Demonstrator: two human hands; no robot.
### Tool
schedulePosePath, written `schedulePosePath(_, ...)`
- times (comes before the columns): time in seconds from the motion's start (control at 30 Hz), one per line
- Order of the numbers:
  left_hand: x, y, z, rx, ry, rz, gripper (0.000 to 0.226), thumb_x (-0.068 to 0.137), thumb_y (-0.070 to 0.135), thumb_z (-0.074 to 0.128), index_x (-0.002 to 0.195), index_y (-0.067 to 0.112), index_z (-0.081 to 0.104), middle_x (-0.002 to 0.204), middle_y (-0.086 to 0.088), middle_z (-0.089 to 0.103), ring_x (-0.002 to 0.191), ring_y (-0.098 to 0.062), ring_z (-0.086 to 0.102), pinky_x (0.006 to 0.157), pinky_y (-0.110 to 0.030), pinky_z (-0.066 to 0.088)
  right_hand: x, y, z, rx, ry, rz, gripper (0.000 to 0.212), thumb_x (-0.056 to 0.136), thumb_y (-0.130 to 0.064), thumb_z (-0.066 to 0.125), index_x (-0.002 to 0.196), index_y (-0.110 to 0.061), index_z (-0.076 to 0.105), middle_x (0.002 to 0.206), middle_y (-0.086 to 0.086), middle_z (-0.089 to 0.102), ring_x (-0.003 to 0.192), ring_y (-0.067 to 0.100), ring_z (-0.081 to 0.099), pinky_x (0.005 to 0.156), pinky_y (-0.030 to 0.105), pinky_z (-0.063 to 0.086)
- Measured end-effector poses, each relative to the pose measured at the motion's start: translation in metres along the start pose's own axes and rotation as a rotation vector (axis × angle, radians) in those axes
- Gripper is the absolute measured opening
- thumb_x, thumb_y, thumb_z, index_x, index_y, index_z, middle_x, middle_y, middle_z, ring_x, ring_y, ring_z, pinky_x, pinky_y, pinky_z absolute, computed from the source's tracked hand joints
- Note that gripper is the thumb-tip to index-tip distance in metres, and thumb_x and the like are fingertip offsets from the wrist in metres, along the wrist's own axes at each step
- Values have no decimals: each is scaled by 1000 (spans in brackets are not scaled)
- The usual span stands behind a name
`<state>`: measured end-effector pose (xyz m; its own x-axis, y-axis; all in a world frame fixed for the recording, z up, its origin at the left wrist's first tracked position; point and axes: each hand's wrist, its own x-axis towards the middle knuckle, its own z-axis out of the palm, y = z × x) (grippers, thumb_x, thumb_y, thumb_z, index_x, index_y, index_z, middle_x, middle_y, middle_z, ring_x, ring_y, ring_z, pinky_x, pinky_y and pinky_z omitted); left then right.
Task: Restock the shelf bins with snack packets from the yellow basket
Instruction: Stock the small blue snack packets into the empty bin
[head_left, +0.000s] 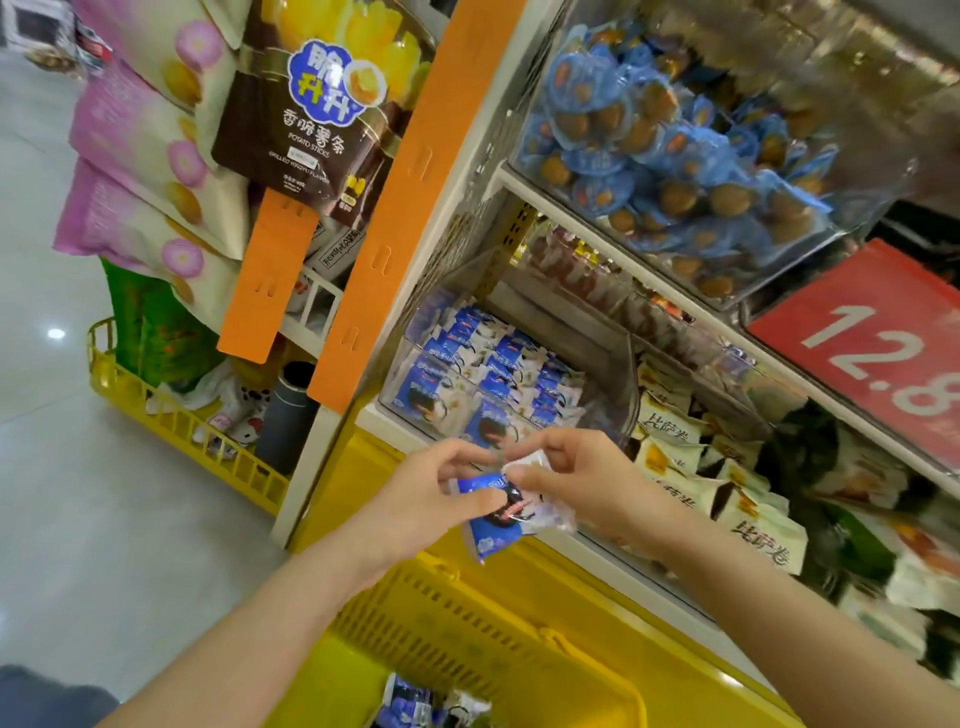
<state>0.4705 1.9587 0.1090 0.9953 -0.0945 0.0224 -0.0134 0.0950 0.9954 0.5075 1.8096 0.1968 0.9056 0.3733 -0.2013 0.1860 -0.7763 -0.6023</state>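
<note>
Pinches blue snack packets (493, 525) in left grip (436, 499) and right grip (576, 478), shelf bin (410, 400) just beyond, yellow basket (493, 613) below.

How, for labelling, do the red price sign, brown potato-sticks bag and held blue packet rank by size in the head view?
Largest, alike: red price sign, brown potato-sticks bag; sign cropped.
Smallest: blue packet.

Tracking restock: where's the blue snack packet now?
Head view, centre: blue snack packet pinched between left hand and right hand, above the yellow basket, below the clear bin.
</note>
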Motion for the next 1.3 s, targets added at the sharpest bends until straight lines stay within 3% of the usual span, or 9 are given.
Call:
schedulePosePath(0.1,4,1,-1,-171,136,-43,30,76,19,74,100,25,58,96,4,69,88,-7,66,68,-19,51,-7,1,-8,65,-20,32,19,79,-14,72,97,-12,66,87,4,70,68,2,62,59,10,49)
schedulePosePath(0.2,6,0,2,-210,155,-17,34,74,18,76,102,23,58,90,5,70,85,-7,67,64,-15,49,-14,4,-4,-31,-32,23,25,76,-23,75,100,-21,65,100,4,71,87,13,66,79,20,54)
schedulePosePath(0.4,4,3,12,101,166,188,25,77,16,73,90,32,59,89,13,65,83,3,60,70,-9,47,-23,14,6,-8,-51,-25,20,82,-26,70,101,-29,64,98,-5,72,92,14,67,91,40,51)
schedulePosePath(0.5,12,14,7,319,165,307,24,84,25,65,99,39,53,100,22,57,90,12,52,72,-1,41,-14,15,-15,-85,76,-31,24,81,-28,69,103,-32,59,95,-9,69,80,-2,66,76,25,56)
schedulePosePath(0.6,35,25,-1,502,190,390,32,87,33,58,118,34,50,117,19,52,108,5,45,88,-13,38,10,13,-48,-257,348,-43,33,83,-31,65,113,-24,54,98,-11,64,71,-6,62,56,10,49)
schedulePosePath(0.7,61,29,-3,717,187,482,35,91,37,51,125,29,48,125,13,50,119,-5,40,105,-30,30,45,14,-69,-480,460,-1,41,87,-30,64,124,-19,51,119,2,62,94,12,63,75,21,50)
schedulePosePath(0.83,88,9,-6,995,146,478,40,94,43,40,129,25,46,131,6,49,126,-11,39,110,-30,21,90,26,-66,-775,269,199,52,87,-26,64,133,-16,42,128,9,58,108,27,59,90,40,50)
schedulePosePath(1.07,98,-5,-11,1047,179,581,37,92,44,30,106,28,61,108,13,62,106,-8,49,93,-22,16,127,52,-45,-814,34,166,42,84,-20,69,122,-11,54,121,10,55,109,23,53,91,31,43)
schedulePosePath(1.3,98,-7,-12,1031,157,575,41,90,42,26,106,27,61,108,13,63,107,-8,49,95,-21,15,131,60,-40,-863,-15,137,37,85,-17,66,120,-17,57,116,4,60,101,18,58,90,33,50)
